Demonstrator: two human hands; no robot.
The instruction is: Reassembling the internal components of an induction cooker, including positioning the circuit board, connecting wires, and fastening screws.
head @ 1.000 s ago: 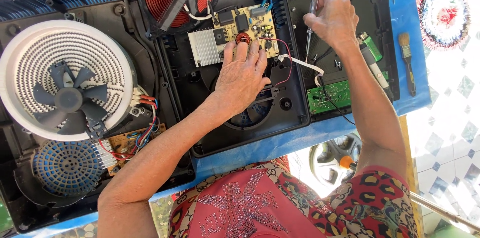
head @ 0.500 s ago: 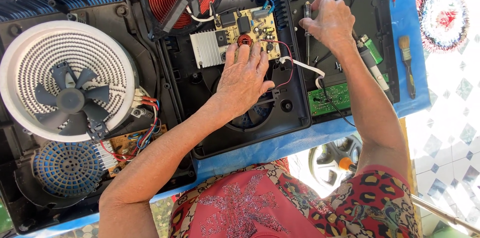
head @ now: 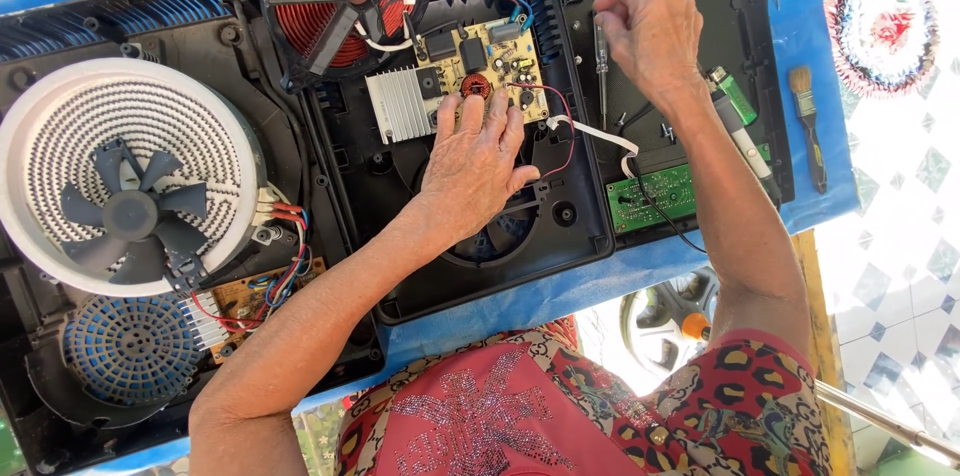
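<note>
under both hands lies the opened black casing [head: 560, 236] of an induction cooker, spread over a blue table cover [head: 600, 281]. off to the left of the left hand sits a second opened cooker with a big white round heater plate [head: 60, 166] and a grey fan [head: 130, 211] at its middle. just above the left hand is the red copper coil [head: 300, 16] under black spokes. the left hand [head: 475, 171] lies flat and open, palm down on the casing, its fingertips resting on the lower edge of the yellow circuit board [head: 490, 61], right beside the silver heat sink [head: 400, 104]. a thin red wire [head: 568, 131] loops just past its thumb side. the right hand [head: 650, 31] is closed around the top of a small clear-handled screwdriver [head: 601, 71], which points straight down below the fist, near the casing's inner edge; whether the tip touches anything i cannot tell. below that hand's wrist lies a green circuit board [head: 655, 198] with a white ribbon cable [head: 600, 136] running to it. beyond the forearm rest a green lighter [head: 735, 96] and, farther out, a small brush [head: 808, 126].
</note>
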